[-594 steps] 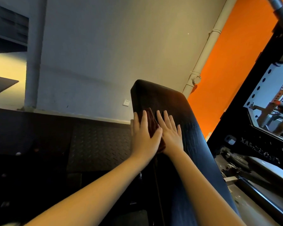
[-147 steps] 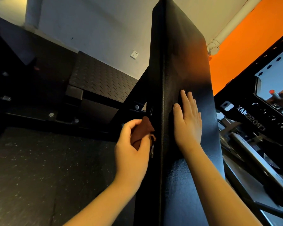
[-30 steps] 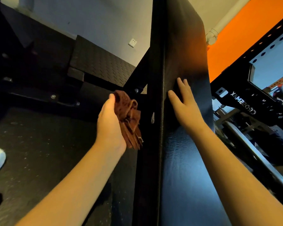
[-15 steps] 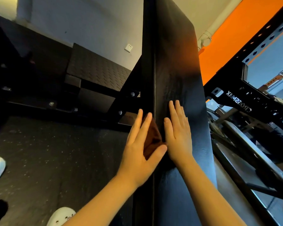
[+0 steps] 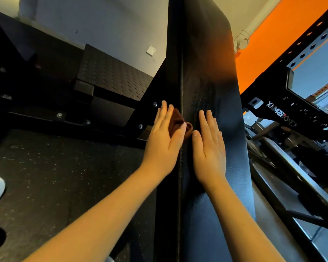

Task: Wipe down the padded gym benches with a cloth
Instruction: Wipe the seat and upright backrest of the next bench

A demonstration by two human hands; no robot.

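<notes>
Both hands are lying flat with fingers straight, nothing curled. Left hand (image 5: 164, 140) is pressing the bunched-up brown cloth (image 5: 176, 120) against the left side edge of the black bench pad (image 5: 212, 72), right at the seam. Right hand (image 5: 209, 148) is resting palm-down on the pad's top face just beside it. Pad is looking textured and a bit sheeny, catching an orange glow up high. Left of that edge, speckled rubber floor (image 5: 55, 176) is lying open. On the right, a black rack (image 5: 292, 118) is sitting close to the pad.

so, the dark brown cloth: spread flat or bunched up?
Bunched: the dark brown cloth is a crumpled wad under the left hand.
</notes>
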